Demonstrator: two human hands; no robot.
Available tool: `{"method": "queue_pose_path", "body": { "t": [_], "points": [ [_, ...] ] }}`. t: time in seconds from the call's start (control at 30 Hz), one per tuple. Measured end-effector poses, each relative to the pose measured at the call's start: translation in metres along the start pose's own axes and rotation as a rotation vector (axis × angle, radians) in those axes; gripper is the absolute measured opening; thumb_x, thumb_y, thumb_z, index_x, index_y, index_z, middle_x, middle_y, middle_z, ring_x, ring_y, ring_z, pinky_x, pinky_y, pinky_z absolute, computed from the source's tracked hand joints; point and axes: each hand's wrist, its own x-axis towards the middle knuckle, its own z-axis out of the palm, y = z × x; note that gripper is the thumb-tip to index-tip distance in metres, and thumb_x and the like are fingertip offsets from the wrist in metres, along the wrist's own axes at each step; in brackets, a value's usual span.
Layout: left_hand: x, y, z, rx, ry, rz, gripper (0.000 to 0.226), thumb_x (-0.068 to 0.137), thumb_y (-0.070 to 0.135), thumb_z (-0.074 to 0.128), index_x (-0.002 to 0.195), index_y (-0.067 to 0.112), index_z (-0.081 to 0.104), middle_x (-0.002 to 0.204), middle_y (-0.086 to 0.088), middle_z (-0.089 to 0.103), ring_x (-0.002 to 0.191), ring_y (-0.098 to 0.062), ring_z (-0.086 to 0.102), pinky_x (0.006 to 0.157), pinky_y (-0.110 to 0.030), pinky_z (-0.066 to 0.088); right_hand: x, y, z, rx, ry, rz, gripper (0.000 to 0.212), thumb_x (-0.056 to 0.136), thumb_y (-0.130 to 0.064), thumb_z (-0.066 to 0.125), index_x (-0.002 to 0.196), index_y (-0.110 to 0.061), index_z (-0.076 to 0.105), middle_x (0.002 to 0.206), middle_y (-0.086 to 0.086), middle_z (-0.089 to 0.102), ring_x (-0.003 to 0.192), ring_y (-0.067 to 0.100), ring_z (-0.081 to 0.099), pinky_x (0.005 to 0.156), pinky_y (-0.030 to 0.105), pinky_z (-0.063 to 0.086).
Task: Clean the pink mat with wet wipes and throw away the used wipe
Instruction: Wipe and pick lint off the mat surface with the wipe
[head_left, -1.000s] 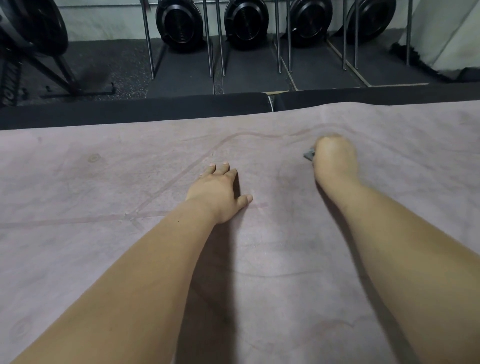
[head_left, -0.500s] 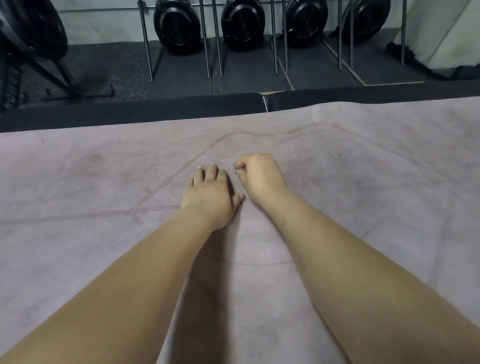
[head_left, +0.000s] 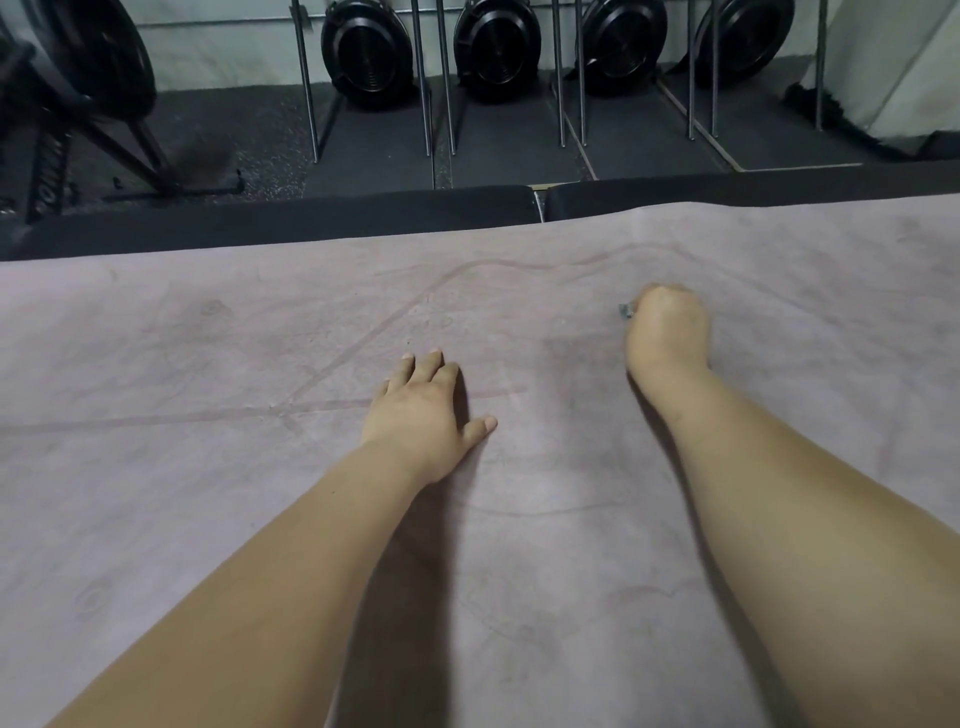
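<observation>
On the wide pink mat, the left hand presses flat, its grip apart and fingers straight, while the right hand, farther out, keeps its grip clamped on a wet wipe, only a grey corner showing.

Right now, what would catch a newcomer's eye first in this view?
The pink mat fills most of the view. On it the left hand lies flat at centre; the right hand, further out, is curled round a grey wipe, barely showing. Black round machines line the floor beyond.
</observation>
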Motion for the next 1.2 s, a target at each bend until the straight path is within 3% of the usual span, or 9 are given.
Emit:
{"method": "queue_pose_path", "body": {
  "t": [0.23,0.33,0.43,0.53,0.63,0.7,0.8,0.97,1.2],
  "points": [
    [0.000,0.000,0.003,0.009,0.032,0.005,0.092,0.093,0.076,0.051,0.163,0.021,0.025,0.175,0.001,0.011,0.162,-0.030,0.005,0.129,-0.046,0.018,-0.059,-0.114,0.012,0.295,-0.203,-0.265,0.027,0.088,-0.010,0.058,0.105,-0.020,0.076,0.104,0.009,0.071,0.096,0.033,0.068,0.083,0.039,0.058],
    [-0.001,-0.003,0.007,-0.015,0.074,0.018,0.092,0.093,0.076,0.050,0.163,0.022,0.027,0.174,0.000,0.014,0.162,-0.029,0.006,0.129,-0.046,0.018,-0.063,-0.112,0.010,0.289,-0.196,-0.458,0.015,0.089,-0.021,0.064,0.100,-0.024,0.074,0.102,0.005,0.068,0.091,0.030,0.065,0.079,0.039,0.057],
    [-0.001,-0.011,0.011,-0.044,0.147,0.053,0.084,0.091,0.077,0.050,0.154,0.023,0.041,0.167,0.000,0.030,0.157,-0.029,0.020,0.125,-0.047,0.027,-0.040,-0.083,0.014,0.186,-0.109,-0.428,0.015,0.088,-0.018,0.065,0.099,-0.014,0.075,0.098,0.012,0.067,0.089,0.037,0.065,0.075,0.039,0.056],
    [0.001,-0.024,0.013,-0.087,0.298,0.099,0.061,0.096,0.066,0.055,0.137,0.020,0.059,0.144,-0.002,0.052,0.134,-0.029,0.045,0.111,-0.045,0.042,-0.011,-0.060,0.018,0.127,-0.074,-0.186,0.016,0.087,-0.011,0.065,0.100,-0.009,0.075,0.098,0.018,0.067,0.089,0.038,0.065,0.075,0.038,0.055],
    [0.007,-0.039,0.009,-0.090,0.492,0.124,0.032,0.100,0.044,0.058,0.102,0.015,0.070,0.105,-0.008,0.060,0.101,-0.033,0.055,0.087,-0.047,0.050,-0.009,-0.084,0.023,0.129,-0.048,-0.089,0.017,0.087,-0.008,0.066,0.101,-0.007,0.075,0.101,0.020,0.066,0.091,0.038,0.066,0.076,0.039,0.058],
    [0.011,-0.047,0.004,-0.031,0.572,0.114,0.040,0.102,0.039,0.050,0.078,0.013,0.066,0.083,-0.009,0.057,0.082,-0.036,0.055,0.071,-0.044,0.048,-0.024,-0.125,0.026,0.180,-0.058,-0.157,0.023,0.086,-0.002,0.062,0.104,-0.009,0.075,0.102,0.017,0.067,0.092,0.036,0.067,0.078,0.038,0.059],
    [0.011,-0.059,-0.004,0.074,0.563,0.067,0.051,0.104,0.039,0.043,0.061,0.016,0.058,0.066,-0.011,0.060,0.062,-0.037,0.059,0.061,-0.039,0.042,-0.059,-0.193,0.020,0.282,-0.160,-0.418,0.019,0.088,-0.009,0.064,0.102,-0.013,0.076,0.101,0.012,0.069,0.090,0.034,0.068,0.077,0.035,0.057],
    [-0.004,-0.090,-0.007,-0.040,0.409,-0.082,0.041,0.112,0.042,0.037,0.079,0.020,0.050,0.080,-0.022,0.068,0.076,-0.045,0.065,0.062,-0.039,0.032,-0.062,-0.210,0.022,0.266,-0.173,-0.664,0.017,0.088,-0.021,0.069,0.101,-0.016,0.078,0.098,0.009,0.070,0.088,0.033,0.067,0.078,0.037,0.057],
    [-0.012,-0.106,-0.008,-0.159,0.267,-0.067,0.006,0.107,0.018,0.040,0.112,0.017,0.044,0.087,-0.020,0.066,0.073,-0.037,0.055,0.066,-0.041,0.041,0.009,-0.118,0.018,0.044,-0.071,-0.112,0.015,0.083,0.001,0.066,0.094,-0.002,0.075,0.093,0.019,0.070,0.087,0.037,0.068,0.072,0.037,0.055]
  ]
}}
